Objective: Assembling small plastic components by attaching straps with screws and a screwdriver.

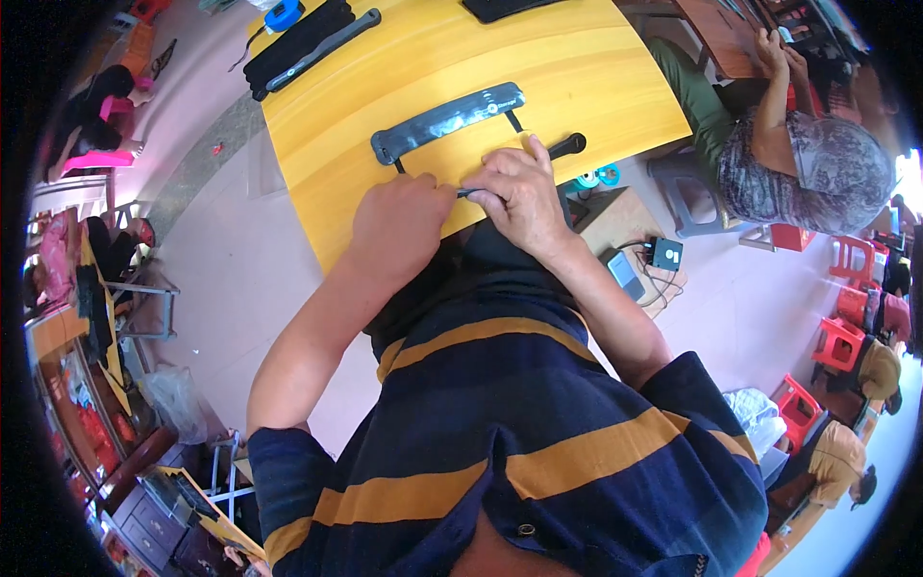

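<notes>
On the yellow table a shiny black band (447, 123) with rounded ends and a small pale print lies slantwise in front of me. A narrow black strap runs from each of its ends toward my hands. My left hand (399, 219) is closed, its fingers pinching near the table's front edge. Close beside it, my right hand (519, 197) pinches the same thin black strap (465, 193) between thumb and fingers. A black tab with a rounded end (568, 145) sticks out past my right hand. How the strap runs under my fingers is hidden.
At the table's far left lie a pile of black strips (303, 43), a grey band (327, 50) and a blue tape measure (283, 15). A dark flat item (502, 8) sits at the far edge. Another person (798, 168) sits at right, near a low board (615, 226) with cabled devices.
</notes>
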`<state>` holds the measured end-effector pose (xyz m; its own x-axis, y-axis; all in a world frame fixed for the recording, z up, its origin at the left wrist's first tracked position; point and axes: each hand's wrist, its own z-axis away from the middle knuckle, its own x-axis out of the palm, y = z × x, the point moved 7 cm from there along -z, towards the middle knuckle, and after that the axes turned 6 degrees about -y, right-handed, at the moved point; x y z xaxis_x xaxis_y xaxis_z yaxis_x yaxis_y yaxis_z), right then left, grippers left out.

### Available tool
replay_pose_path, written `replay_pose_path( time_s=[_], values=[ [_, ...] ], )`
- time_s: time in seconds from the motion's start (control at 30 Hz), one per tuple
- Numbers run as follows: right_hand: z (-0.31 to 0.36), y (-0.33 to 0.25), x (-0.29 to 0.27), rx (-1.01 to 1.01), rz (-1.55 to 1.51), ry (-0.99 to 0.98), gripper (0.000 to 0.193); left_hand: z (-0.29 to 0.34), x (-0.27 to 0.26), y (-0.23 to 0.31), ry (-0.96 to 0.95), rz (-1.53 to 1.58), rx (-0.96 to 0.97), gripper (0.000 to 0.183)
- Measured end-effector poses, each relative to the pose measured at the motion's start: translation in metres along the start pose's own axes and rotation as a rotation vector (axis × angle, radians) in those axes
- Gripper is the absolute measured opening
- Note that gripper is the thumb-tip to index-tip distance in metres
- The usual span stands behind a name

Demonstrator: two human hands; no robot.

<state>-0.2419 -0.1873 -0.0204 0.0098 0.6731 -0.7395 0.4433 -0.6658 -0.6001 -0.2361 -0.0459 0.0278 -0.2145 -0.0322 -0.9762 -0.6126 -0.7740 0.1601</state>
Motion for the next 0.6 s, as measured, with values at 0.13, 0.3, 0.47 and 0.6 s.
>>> replay_pose_path(
  time_s=[0.13,0.3,0.47,0.6],
  values=[
    [0.000,0.001,-0.003,-0.026,-0.015,0.003,0.015,0.004,0.008,-0.009,-0.036,-0.006,0.003,0.020],
    [-0.002,0.000,-0.006,-0.040,-0.019,0.000,0.015,0.012,0.004,-0.016,0.014,0.045,0.001,0.014],
    [-0.003,-0.001,-0.004,-0.052,-0.008,-0.011,0.016,0.015,0.008,-0.022,0.032,0.093,0.012,0.023],
    [-0.003,-0.001,-0.003,-0.049,-0.005,-0.020,0.014,0.013,0.006,-0.020,-0.009,0.037,0.025,0.022]
  ],
)
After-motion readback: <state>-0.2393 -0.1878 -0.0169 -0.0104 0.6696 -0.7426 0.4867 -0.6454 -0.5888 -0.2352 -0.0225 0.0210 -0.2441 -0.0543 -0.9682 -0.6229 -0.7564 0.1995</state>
